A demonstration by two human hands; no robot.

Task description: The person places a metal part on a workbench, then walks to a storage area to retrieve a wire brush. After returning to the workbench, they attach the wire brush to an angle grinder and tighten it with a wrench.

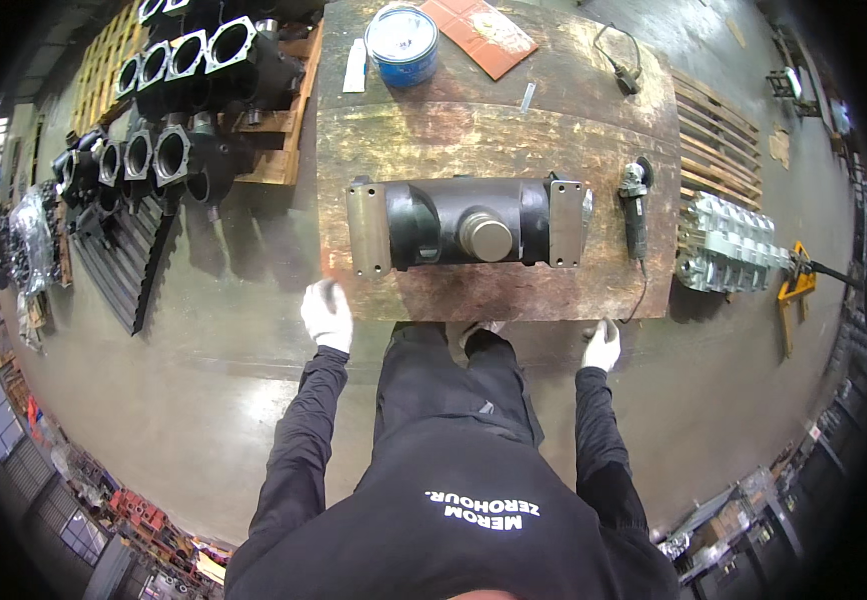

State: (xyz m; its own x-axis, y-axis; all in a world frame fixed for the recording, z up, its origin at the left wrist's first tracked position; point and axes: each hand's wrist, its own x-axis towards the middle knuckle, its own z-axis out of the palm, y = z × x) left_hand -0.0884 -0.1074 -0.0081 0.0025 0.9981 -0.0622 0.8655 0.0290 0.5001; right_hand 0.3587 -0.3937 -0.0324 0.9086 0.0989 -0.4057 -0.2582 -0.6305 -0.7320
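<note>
Left hand (326, 314), in a white glove, sits at the near left corner of the bench (499, 130), fingers loosely curled and clamped on nothing that shows. Right hand (603, 347), also gloved white, hangs just off the near edge toward the right corner; whether its fingers are closed cannot be told, and it holds nothing visible.

On the bench, across the near half and parallel to the near edge, lies a black cast housing (469, 222) with a grey flange plate at each end and a round grey boss at its middle. Both hands are apart from it.

Near the right edge lies an angle grinder (635, 208), its cord trailing over the near edge.

At the far edge stand a blue round tin (402, 44), a white tube (355, 66) beside it on the left, and a red-brown tile (479, 35) on the right.

On the floor, left of the bench, black castings (169, 110) rest on wooden pallets; on the right sits a grey metal block (732, 245).
</note>
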